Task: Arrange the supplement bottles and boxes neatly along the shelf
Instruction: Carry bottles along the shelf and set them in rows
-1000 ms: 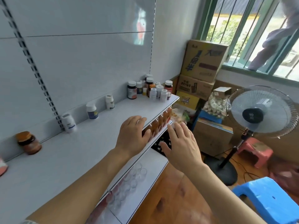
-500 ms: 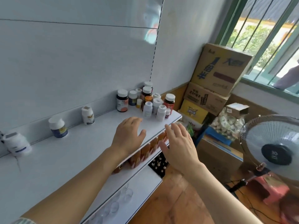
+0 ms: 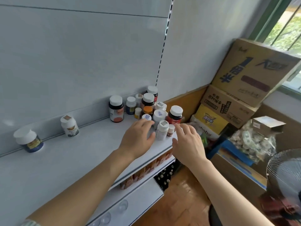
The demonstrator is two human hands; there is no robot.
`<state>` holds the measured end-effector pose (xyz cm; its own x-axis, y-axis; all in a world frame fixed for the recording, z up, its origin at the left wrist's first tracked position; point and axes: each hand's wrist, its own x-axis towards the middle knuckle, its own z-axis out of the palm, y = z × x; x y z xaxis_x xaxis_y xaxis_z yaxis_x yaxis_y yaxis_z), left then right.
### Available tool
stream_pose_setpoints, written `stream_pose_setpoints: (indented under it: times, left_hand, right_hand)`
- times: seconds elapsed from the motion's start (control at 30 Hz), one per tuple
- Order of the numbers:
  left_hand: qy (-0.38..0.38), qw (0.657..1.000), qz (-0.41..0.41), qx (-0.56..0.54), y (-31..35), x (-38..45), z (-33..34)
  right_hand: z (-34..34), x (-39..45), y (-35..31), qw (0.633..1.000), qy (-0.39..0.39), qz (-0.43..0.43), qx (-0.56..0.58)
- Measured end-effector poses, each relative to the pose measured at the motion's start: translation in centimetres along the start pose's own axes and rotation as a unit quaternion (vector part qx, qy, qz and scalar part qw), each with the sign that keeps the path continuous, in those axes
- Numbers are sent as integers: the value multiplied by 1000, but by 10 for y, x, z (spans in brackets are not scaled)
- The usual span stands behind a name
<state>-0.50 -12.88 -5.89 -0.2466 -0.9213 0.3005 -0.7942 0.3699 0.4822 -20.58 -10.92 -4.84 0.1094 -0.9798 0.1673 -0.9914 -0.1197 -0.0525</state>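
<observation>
A long white metal shelf (image 3: 68, 162) runs along a pale wall, and at its far right end stands a bunch of supplement bottles (image 3: 149, 110) packed close together. The left hand (image 3: 138, 137) reaches over the shelf toward this bunch with its fingers spread and a little bent; its fingertips are at a small white bottle with a blue-printed cap (image 3: 146, 117), but I cannot tell if they touch it, and the hand holds nothing. The right hand (image 3: 189, 144) hovers by the shelf's right corner, open too, with its pointing finger close to a tiny white-capped bottle (image 3: 171, 130) and a tall white bottle with a square sticker on its lid (image 3: 162, 132). Behind those stands a dark red bottle with a white cap (image 3: 175, 115). At the left side of the bunch stands a dark bottle with a pink label (image 3: 116, 109). Further left along the shelf's back edge, well apart, stand a white bottle with an orange-marked label (image 3: 69, 126) and a blue bottle with a big white cap (image 3: 28, 141). To the right of the shelf, brown cardboard boxes (image 3: 247, 79) are stacked.
</observation>
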Motion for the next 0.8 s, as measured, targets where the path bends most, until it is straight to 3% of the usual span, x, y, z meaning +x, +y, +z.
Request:
stream_pose_setpoints:
  times: [0.37,0.53,0.67,0.8]
  left_hand:
    - [2,994,-91,54,42,40,59]
    - [31,989,-118,88,50,45,71]
    - [33,989,-138,50,52,44,67]
    - [-4,982,-182,-54,48,38,52]
  right_hand:
    - [44,59,60,983,-68,-159,60]
    - [55,67,69,969,-18,-208,132]
    - [61,70,68,950,25,-252,181]
    - [56,75,72,930,17,-261,258]
